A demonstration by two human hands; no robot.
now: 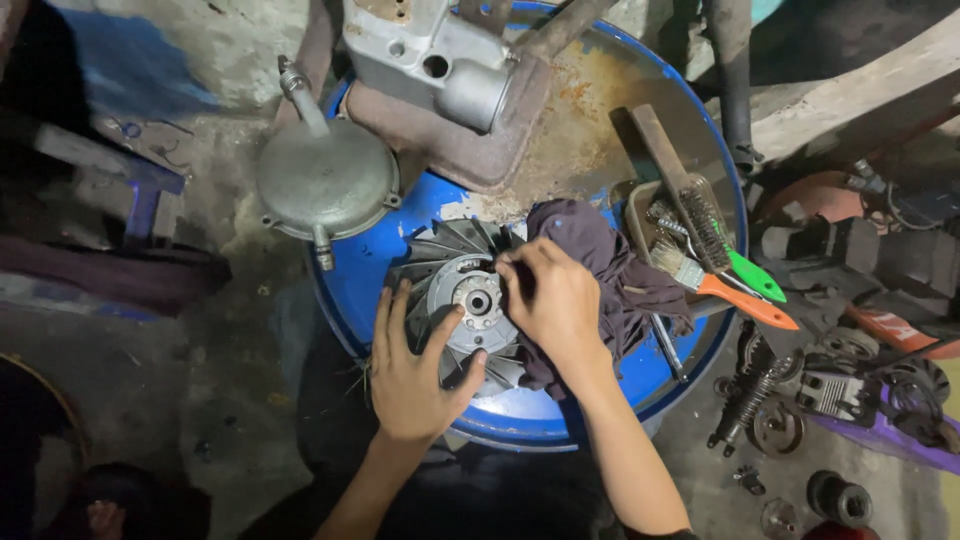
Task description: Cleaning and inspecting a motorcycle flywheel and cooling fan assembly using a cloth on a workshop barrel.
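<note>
Where the concrete floor darkens at the left of the frame, little shows beyond a purple bench edge and scuffed paint. Moving right, a round grey metal cover [327, 180] with a bent spout lies at upper left of centre, half on the rim of the blue drum lid [370, 290] that serves as a workbench. Above it in the upper middle sits a cast aluminium housing [435, 55] on a rusty plate.

At the centre lies the finned metal wheel [468, 300], flat on the drum lid with its axle hole facing up, curved vanes fanning out round a bright hub. It sits directly under both hands. The left hand [410, 370] is spread open, palm down, fingers splayed over the lower left vanes, bracing it. The right hand [550, 300] is curled shut on a dark purple rag [610, 270], knuckles pressed to the wheel's right side; it is the nearer one to the hub.

Further right, a wire brush [680, 190] and two paintbrushes with green and orange handles [750, 290] lie in a shallow tray. At the far right, greasy engine parts and a coil spring [745, 405] litter the floor.
</note>
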